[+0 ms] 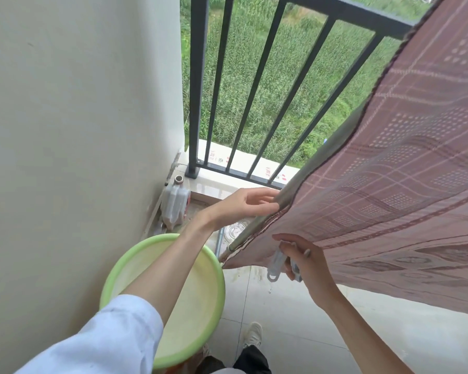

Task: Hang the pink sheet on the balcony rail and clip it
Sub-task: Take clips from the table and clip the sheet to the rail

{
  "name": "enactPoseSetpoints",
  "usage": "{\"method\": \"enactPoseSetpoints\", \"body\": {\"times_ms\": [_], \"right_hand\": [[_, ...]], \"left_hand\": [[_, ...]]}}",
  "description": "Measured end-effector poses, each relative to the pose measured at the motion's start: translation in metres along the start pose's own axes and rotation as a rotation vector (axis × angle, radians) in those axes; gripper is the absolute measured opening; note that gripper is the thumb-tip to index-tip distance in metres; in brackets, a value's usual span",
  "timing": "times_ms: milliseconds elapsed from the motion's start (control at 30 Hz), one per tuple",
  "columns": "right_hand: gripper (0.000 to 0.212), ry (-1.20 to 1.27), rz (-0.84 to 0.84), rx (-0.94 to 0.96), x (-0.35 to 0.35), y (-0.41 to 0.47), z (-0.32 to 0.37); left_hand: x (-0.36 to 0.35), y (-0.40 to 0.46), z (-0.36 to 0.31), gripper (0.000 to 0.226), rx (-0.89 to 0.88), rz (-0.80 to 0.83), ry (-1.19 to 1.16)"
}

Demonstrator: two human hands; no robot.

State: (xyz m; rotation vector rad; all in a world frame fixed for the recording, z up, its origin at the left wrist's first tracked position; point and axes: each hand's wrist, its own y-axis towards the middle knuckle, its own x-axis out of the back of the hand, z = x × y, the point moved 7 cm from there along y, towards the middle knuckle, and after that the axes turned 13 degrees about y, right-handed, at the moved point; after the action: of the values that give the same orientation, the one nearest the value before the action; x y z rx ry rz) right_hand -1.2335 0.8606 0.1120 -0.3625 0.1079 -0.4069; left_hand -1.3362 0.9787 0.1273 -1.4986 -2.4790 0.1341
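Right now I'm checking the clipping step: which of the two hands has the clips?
The right hand, low under the pink sheet, grips the pale clips. The left hand only holds the sheet's edge at the metal pole.

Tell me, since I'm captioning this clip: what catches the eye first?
The pink sheet fills the right side, draped over a metal pole. The left hand holds its edge against the pole while the right hand grips pale clips below. A green basin sits lower left.
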Motion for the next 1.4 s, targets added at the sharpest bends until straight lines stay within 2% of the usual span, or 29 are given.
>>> {"method": "enactPoseSetpoints", "body": {"times_ms": [133,233,300,433,500,567,633,700,800,867,967,1067,1133,1200,1267,1333,1400], "right_hand": [[0.026,-0.170,-0.018,0.041,-0.008,0.001,0.004],[0.029,-0.201,-0.040,0.082,-0.008,0.002,0.009],[0.031,-0.199,-0.041,0.106,-0.010,0.002,0.012],[0.042,-0.107,-0.057,0.071,-0.008,-0.002,0.012],[0.032,-0.023,-0.089,0.044,-0.004,-0.004,0.011],[0.013,0.102,-0.154,-0.015,0.002,-0.002,0.006],[0.011,0.411,-0.147,-0.149,0.000,0.000,-0.006],[0.023,0.725,-0.071,-0.281,-0.007,-0.001,-0.014],[0.058,0.987,-0.038,-0.367,-0.004,-0.009,-0.020],[0.062,1.082,-0.019,-0.374,-0.001,-0.011,-0.023],[0.063,1.098,0.023,-0.402,-0.006,-0.012,-0.022],[0.061,0.992,0.076,-0.448,-0.017,-0.015,-0.016],[0.056,0.723,0.078,-0.432,-0.023,-0.019,-0.009],[0.037,0.324,-0.008,-0.264,-0.021,-0.021,0.004],[0.014,0.038,-0.137,-0.007,-0.019,-0.027,0.028],[0.009,-0.079,-0.205,0.199,-0.024,-0.034,0.050],[0.007,-0.134,-0.281,0.299,-0.027,-0.036,0.064]], "left_hand": [[-0.003,0.009,-0.002,0.029,-0.058,-0.160,0.256],[-0.004,0.012,-0.008,0.027,-0.111,-0.266,0.306],[-0.007,0.011,-0.009,0.030,-0.125,-0.239,0.249],[-0.013,0.002,-0.007,0.047,-0.087,-0.064,0.120],[-0.013,0.000,-0.007,0.051,-0.079,-0.039,0.129],[-0.014,0.000,-0.007,0.054,-0.058,-0.042,0.139],[-0.015,0.000,-0.007,0.057,-0.045,-0.052,0.136],[-0.014,-0.002,-0.007,0.057,-0.057,-0.068,0.130],[-0.007,-0.012,-0.003,0.056,-0.052,-0.141,0.073],[-0.004,-0.021,0.002,0.052,-0.050,-0.192,0.036],[-0.008,-0.029,0.007,0.050,-0.061,-0.228,0.033],[-0.012,-0.032,0.006,0.052,-0.065,-0.286,0.037],[-0.014,-0.034,0.006,0.051,-0.063,-0.336,0.067],[-0.016,-0.034,0.007,0.053,-0.064,-0.370,0.111],[-0.016,-0.033,0.007,0.057,-0.075,-0.392,0.147],[-0.016,-0.032,0.006,0.058,-0.093,-0.404,0.166],[-0.016,-0.029,0.004,0.056,-0.115,-0.414,0.192]]}}
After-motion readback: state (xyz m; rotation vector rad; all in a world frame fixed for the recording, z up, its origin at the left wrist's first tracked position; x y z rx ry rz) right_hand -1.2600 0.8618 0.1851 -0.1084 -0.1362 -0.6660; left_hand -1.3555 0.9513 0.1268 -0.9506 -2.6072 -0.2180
